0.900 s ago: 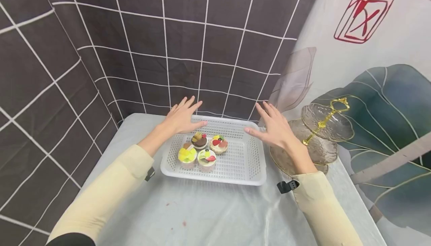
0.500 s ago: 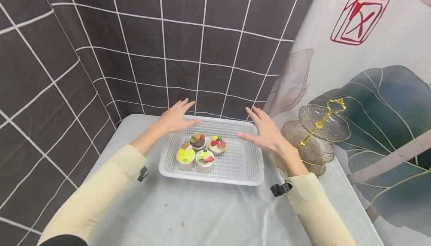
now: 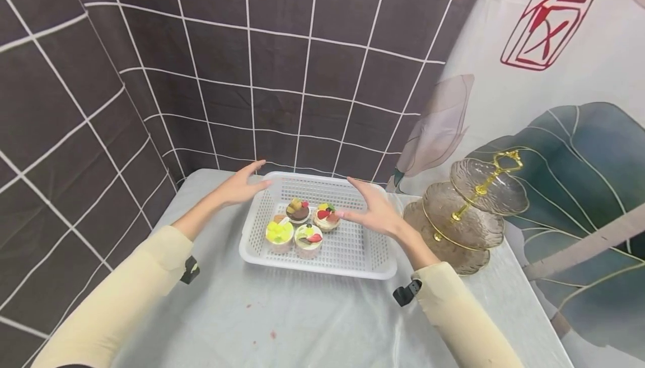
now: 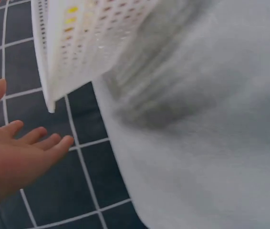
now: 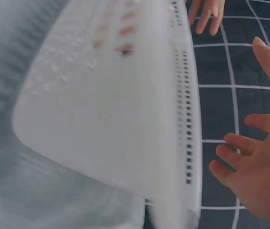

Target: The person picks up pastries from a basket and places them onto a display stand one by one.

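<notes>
A white perforated plastic basket (image 3: 373, 270) lies on the table with several small cakes grouped in its left half. Among them are a cupcake with yellow topping (image 3: 279, 233), a chocolate one (image 3: 298, 211), a fruit tart (image 3: 326, 217) and a cream cupcake with strawberry (image 3: 308, 239). My left hand (image 3: 238, 187) hovers at the basket's back left corner, fingers spread and holding nothing. Over the right part of the basket is my right hand (image 3: 375, 209), its thumb overlapping the fruit tart in the head view. In the right wrist view the right hand's fingers (image 5: 240, 143) are loosely extended, with nothing in them.
To the right of the basket stands a tiered glass stand (image 3: 466, 211) with a gold handle, close to my right forearm. A pale cloth covers the table (image 3: 322, 323). Dark grid-patterned fabric (image 3: 282, 65) hangs behind and on the left.
My left hand has moved left and slightly down, off the cakes toward the basket's left corner. My right hand has moved left and down, further over the basket. The cakes and basket stay put.
</notes>
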Demonstrator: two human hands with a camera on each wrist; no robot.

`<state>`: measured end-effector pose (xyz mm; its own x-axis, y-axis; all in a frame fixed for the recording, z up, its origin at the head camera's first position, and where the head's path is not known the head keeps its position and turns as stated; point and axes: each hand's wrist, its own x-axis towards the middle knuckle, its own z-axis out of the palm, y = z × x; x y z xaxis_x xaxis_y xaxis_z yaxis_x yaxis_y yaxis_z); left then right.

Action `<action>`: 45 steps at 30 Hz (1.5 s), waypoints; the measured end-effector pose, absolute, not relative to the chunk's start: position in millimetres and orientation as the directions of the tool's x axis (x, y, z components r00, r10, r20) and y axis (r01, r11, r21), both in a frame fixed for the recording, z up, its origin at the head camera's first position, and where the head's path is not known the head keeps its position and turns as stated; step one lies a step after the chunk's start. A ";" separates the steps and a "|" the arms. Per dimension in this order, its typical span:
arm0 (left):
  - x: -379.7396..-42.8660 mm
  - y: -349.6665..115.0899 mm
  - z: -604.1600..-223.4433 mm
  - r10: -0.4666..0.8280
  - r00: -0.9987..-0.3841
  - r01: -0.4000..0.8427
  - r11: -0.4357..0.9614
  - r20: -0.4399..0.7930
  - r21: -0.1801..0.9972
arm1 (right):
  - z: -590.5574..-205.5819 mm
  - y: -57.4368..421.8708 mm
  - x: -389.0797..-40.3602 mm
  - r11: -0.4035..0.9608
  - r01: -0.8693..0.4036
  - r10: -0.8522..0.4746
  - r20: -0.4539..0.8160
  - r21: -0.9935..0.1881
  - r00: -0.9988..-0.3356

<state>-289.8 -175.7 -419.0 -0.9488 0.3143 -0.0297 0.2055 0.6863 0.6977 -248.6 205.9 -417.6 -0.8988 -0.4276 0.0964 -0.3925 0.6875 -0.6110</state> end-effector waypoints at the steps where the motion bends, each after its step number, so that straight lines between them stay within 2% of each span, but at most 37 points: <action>1: -289.2 -178.2 -420.8 0.312 -0.949 0.187 0.667 -0.043 0.721 | -420.9 203.7 -249.0 0.677 -0.392 -0.433 0.094 -0.623 -0.897; 7: -283.6 -186.7 -433.0 0.306 -0.937 0.016 0.514 -0.166 0.858 | -437.8 192.5 -251.8 0.651 -0.397 -0.463 0.075 -0.646 -0.883; 15: -284.3 -186.4 -457.5 0.323 -0.917 -0.104 0.374 -0.235 0.922 | -456.8 184.7 -258.4 0.628 -0.380 -0.483 0.043 -0.679 -0.875; 22: -279.3 -186.4 -462.8 0.362 -0.885 -0.212 0.249 -0.294 0.945 | -468.1 176.8 -261.8 0.631 -0.299 -0.452 -0.025 -0.716 -0.892; 32: -277.9 -186.3 -468.3 0.402 -0.853 -0.324 0.092 -0.333 0.941 | -481.1 172.0 -263.9 0.648 -0.206 -0.386 -0.082 -0.733 -0.919; 45: -280.0 -185.0 -474.8 0.414 -0.855 -0.320 0.055 -0.313 0.946 | -491.4 167.6 -265.7 0.705 -0.297 -0.411 -0.031 -0.644 -0.911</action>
<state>-280.0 -185.0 -474.8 -0.8547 0.4141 -0.3129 -0.3199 0.0545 0.9459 -265.7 167.6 -491.4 -0.9109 -0.4115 -0.0306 -0.2969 0.7053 -0.6438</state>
